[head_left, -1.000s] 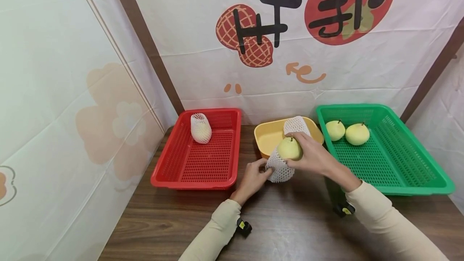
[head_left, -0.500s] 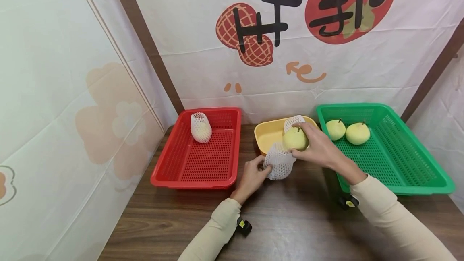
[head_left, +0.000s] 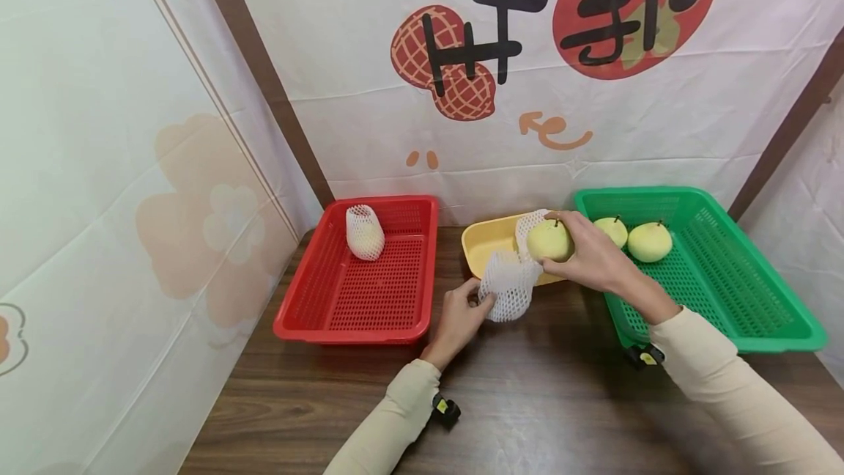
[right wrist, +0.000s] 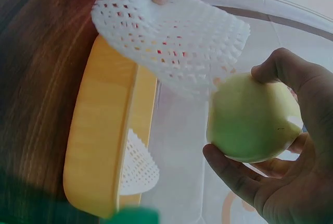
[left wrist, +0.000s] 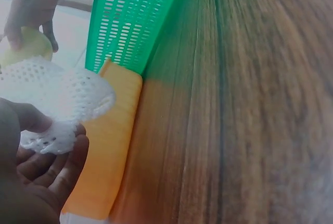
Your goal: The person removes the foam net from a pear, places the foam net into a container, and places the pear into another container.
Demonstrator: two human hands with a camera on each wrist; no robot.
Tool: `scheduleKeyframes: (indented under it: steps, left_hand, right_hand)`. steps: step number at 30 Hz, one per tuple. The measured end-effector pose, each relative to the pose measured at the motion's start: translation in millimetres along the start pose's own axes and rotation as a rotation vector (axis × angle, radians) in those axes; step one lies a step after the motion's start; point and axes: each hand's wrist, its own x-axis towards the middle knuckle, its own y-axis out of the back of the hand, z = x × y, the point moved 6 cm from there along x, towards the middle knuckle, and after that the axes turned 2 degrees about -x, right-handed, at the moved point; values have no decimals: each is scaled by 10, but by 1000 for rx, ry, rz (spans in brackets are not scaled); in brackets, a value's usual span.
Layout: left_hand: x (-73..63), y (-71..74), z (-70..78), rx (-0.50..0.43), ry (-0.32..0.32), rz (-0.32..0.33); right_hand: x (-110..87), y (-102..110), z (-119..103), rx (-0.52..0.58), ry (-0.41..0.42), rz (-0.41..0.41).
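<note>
A white foam net sleeve [head_left: 509, 292] hangs over the near rim of the yellow tray, pinched between thumb and fingers of my left hand [head_left: 459, 319]. In the left wrist view the thumb lies on top of the net [left wrist: 67, 91]. My right hand [head_left: 590, 255] grips a pale green-yellow pear [head_left: 549, 240] above the tray's right part. The right wrist view has the pear [right wrist: 252, 117] out of the sleeve [right wrist: 171, 31], close beside its end; whether they touch I cannot tell. Another foam sleeve [right wrist: 138, 166] lies in the yellow tray [head_left: 484, 242], partly hidden.
At left stands a red basket [head_left: 422, 299] holding one pear in a foam sleeve [head_left: 365, 234]. At right a green basket [head_left: 781, 314] holds two bare pears [head_left: 650, 242]. Everything stands on a dark wooden table [head_left: 527, 402] before a printed cloth backdrop [head_left: 369, 130].
The right hand has moved right and away with the pear, drawing it out of the sleeve's mouth. The left hand stays almost in place with the sleeve.
</note>
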Motion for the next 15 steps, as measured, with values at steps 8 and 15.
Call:
scheduleKeyframes:
  steps: [8,15]
  left_hand:
    - [19,15,58,-25,-2,37]
    - [75,18,105,-22,-20,81]
  right_hand:
    - [19,93,154,4,-49,1]
    - [14,188,220,-6,-59,23]
